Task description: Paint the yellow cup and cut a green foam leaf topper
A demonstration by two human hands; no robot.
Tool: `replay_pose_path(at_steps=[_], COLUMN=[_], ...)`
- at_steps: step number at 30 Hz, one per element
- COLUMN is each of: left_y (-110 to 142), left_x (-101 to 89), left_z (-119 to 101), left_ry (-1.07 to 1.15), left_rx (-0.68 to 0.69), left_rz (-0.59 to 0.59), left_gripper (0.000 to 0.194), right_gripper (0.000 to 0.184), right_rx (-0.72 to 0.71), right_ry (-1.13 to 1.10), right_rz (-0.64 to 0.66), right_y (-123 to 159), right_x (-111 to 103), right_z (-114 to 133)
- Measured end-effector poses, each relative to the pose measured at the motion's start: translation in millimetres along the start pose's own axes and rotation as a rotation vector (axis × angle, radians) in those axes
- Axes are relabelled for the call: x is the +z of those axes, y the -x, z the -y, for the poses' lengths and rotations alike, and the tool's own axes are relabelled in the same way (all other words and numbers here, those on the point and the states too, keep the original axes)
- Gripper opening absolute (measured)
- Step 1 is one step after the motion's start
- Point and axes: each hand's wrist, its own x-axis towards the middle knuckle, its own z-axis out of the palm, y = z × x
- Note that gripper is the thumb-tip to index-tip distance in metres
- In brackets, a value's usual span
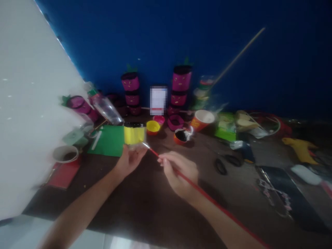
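My left hand (131,159) is closed around the lower part of a small cup-shaped piece (135,135), yellow on its side with a black band at the top. In my right hand (180,173) is a long red paintbrush (207,197), held like a pen. Its pale tip meets or nearly meets the lower right of the yellow side; blur hides which. Just beyond are a yellow paint cup (153,127), a pink one (158,120) and an orange-rimmed cup of black paint (181,136).
Purple stacked figures (182,81) stand along the blue wall. A green sheet (107,140) and a paper cup (66,154) lie left. On the right are an orange cup (202,120), scissors (221,166), a yellow glue gun (301,148) and a dark flat case (290,193).
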Motion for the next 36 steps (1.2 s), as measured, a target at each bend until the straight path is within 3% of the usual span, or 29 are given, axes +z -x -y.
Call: replay_pose_path(at_steps=[17,24,32,36], left_y=[1,-3,0,2], left_x=[-2.1,-9.8,0.9,3.2], left_z=[1,2,-1,0], left_ry=[-0.043,-0.015,0.019,0.000], left_rx=[-0.009,-0.032,0.000,-0.001], left_rz=[0.003,0.022,0.024,0.012], left_gripper=[0.087,0.084,0.071,0.072], right_gripper=[0.017,0.017,0.016,0.018], right_rx=[0.061,0.065,0.049,0.014], right_ry=[0.024,0.024,0.022,0.014], right_rz=[-0.103,-0.094,0.015,-0.047], right_y=[-5,-6,-4,-5], right_x=[-2,0,-7,-7], right_z=[2,0,2,2])
